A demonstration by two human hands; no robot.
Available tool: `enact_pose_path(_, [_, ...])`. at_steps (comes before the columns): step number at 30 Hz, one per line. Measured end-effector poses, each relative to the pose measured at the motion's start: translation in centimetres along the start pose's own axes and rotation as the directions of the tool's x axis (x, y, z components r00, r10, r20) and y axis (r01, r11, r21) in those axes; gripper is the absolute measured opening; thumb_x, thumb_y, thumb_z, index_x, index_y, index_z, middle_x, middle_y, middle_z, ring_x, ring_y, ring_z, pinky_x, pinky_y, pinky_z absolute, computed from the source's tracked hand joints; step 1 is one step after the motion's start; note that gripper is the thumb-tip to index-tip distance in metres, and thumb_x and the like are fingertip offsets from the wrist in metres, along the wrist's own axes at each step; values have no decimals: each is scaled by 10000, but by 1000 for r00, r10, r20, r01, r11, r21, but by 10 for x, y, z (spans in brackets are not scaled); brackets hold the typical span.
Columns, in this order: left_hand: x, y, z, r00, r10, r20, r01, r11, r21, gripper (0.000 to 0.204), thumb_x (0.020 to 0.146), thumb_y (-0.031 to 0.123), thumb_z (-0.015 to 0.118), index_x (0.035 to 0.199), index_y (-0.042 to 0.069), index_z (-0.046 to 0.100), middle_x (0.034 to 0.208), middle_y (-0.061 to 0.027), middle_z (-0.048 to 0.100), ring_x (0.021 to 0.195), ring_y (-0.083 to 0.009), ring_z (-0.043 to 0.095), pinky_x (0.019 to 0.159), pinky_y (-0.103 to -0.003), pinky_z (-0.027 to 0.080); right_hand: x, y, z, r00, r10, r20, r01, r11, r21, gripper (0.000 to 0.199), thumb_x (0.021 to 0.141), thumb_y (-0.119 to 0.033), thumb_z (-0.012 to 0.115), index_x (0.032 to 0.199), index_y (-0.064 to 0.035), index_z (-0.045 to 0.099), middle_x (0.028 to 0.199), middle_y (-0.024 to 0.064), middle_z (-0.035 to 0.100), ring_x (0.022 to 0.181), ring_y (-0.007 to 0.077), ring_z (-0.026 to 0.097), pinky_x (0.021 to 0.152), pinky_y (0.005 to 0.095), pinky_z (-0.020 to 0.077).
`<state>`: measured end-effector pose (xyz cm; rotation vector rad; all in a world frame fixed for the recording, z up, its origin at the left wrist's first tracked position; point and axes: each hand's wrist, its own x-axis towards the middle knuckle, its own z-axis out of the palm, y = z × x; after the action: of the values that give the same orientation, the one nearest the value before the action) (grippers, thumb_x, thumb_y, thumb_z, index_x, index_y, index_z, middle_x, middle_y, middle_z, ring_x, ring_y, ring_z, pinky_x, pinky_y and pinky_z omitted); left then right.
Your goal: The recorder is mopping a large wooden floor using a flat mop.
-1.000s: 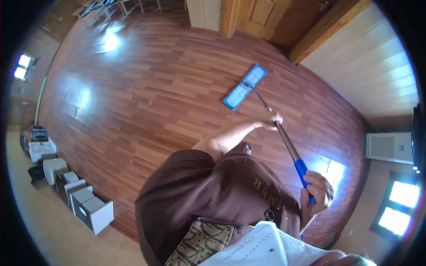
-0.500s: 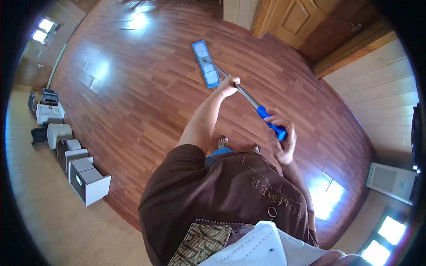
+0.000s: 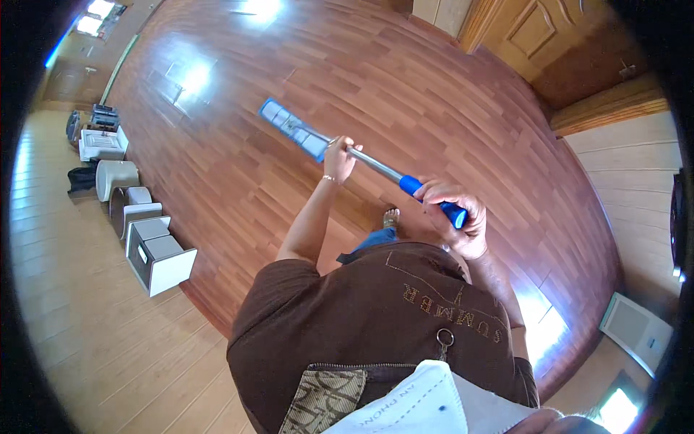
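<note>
Swung leftward and farther from the door [image 3: 542, 29] since the earlier frame was the blue mop head [image 3: 295, 133]. The left hand [image 3: 340, 159] was closed around the metal pole [image 3: 377, 165]; the right hand [image 3: 473, 224] gripped the blue handle [image 3: 410, 185]. The mop head rested on the floor [image 3: 434, 108], forward-left of both hands and nearer the left, its long axis slightly skewed from the pole's. Its underside, and the handle beneath the right fingers, were hidden.
</note>
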<state>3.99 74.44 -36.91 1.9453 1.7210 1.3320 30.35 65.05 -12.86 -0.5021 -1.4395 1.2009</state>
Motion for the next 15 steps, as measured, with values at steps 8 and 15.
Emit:
enact_pose_path(8, [-60, -1, -26, 998, -9, -67, 16, 994, 104, 368, 767, 185, 741, 605, 89, 424, 582, -113, 493, 568, -346, 482, 547, -431, 368, -16, -24, -2, 970, 193, 146, -192, 981, -20, 212, 807, 72, 645, 982, -48, 649, 947, 84, 659, 989, 247, 620, 956, 438, 445])
enact_pose_path(15, [-56, 25, -6, 997, 42, 58, -44, 998, 43, 346, 757, 178, 741, 609, 110, 436, 574, -102, 533, 563, -336, 521, 559, -429, 388, -49, -51, -6, 975, 191, 112, -185, 981, -63, 215, 829, 82, 623, 1001, -46, 636, 918, 91, 652, 968, 249, 625, 981, 458, 425])
